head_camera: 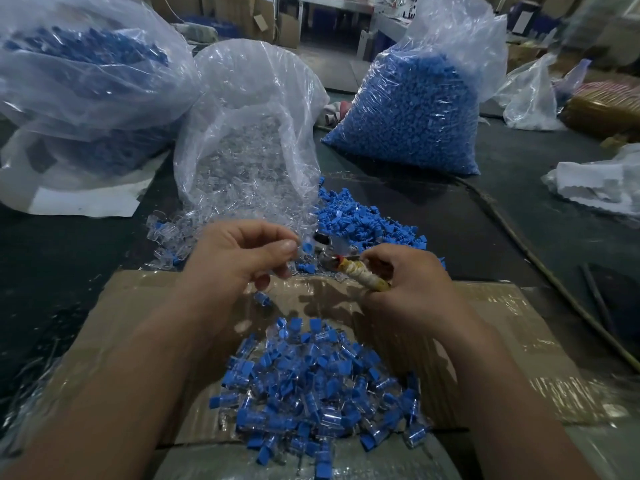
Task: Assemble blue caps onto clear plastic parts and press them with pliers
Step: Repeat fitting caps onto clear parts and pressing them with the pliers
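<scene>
Blue cap (307, 247) sits on a clear part (300, 254), pinched by fingers (278, 247) of the left hand (239, 261) by the near edge of the desk (485, 237). The right hand (405, 282) grips the pliers (360, 277). Pressing looks next: squeeze the cap squarely.

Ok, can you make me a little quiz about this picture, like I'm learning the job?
1. True or false: the right hand grips the pliers by their wrapped handle.
2. Where does the pile of finished parts lie? A) on the taped cardboard B) in a metal tray C) inside a bag
3. Fill in: the left hand pinches a clear part with a ____ cap.
Key: 1 true; 2 A; 3 blue.
</scene>
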{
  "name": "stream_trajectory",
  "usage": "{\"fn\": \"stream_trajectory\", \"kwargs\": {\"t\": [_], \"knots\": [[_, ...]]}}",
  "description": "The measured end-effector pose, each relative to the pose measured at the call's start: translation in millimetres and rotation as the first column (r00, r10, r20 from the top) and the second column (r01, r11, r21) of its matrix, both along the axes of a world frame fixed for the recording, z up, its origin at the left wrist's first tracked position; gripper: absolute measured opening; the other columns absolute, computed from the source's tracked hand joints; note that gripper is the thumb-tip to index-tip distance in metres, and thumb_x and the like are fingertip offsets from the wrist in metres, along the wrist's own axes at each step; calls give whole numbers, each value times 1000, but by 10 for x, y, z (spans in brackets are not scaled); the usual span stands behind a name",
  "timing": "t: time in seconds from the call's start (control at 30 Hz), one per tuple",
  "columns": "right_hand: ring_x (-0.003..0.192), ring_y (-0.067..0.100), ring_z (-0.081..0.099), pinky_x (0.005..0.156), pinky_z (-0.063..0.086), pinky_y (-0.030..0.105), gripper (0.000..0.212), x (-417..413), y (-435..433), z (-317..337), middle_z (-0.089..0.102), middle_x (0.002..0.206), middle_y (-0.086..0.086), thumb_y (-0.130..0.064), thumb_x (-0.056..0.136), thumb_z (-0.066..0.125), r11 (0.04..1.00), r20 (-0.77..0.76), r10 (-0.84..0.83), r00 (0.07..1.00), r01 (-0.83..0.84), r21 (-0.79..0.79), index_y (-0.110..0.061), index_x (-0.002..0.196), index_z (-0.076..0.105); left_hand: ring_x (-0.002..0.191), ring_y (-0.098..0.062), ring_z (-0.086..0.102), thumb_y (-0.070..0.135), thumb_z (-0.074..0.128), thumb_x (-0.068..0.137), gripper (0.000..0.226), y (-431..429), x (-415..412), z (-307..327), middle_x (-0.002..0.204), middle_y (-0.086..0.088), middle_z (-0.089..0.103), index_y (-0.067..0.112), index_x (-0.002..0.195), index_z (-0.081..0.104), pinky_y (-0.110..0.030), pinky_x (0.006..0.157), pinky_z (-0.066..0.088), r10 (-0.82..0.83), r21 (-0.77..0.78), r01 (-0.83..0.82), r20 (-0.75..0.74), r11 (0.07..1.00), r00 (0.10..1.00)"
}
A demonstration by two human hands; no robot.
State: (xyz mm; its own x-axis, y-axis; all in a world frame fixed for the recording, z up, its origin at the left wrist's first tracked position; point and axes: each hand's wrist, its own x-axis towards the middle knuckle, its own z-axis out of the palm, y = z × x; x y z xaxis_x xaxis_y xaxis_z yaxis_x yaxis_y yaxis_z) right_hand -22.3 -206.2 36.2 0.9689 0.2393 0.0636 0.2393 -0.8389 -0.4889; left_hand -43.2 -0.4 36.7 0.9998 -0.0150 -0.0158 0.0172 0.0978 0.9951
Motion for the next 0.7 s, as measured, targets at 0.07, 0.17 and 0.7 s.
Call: {"fn": "stream_trajectory", "kwargs": {"t": [0.07, 0.17, 0.7], "knots": [[86, 9, 56, 81, 49, 37, 42, 8, -25, 16, 61, 91, -12, -26, 65, 79, 1000, -62, 3, 998, -3, -5, -27, 103, 63, 49, -10, 55, 16, 68, 59, 12, -1, -19, 27, 63, -4, 67, 14, 69, 72, -24, 49, 45, -192, 62, 198, -92, 978, 977], [90, 7, 55, 85, 47, 36, 54, 11, -24, 26, 60, 95, -15, -36, 59, 83, 1000, -164, 12, 986, -14, -10, -28, 108, 61, 43, -9, 53, 18, 71, 54, 14, -36, -46, 52, 59, -5, 66, 14, 67, 72, -17, 41, 42, -390, 193, 410, -131, 892, 911], [92, 7, 49, 79, 40, 28, 66, 6, 36, -35, 49, 89, -21, -39, 58, 83, 997, -260, 43, 965, -58, -52, -31, 117, 55, 57, -5, 58, 5, 64, 81, 10, 55, 144, -129, 68, 0, 66, 15, 81, 67, -22, 54, 50, 245, 328, -246, 44, 912, 968]]}}
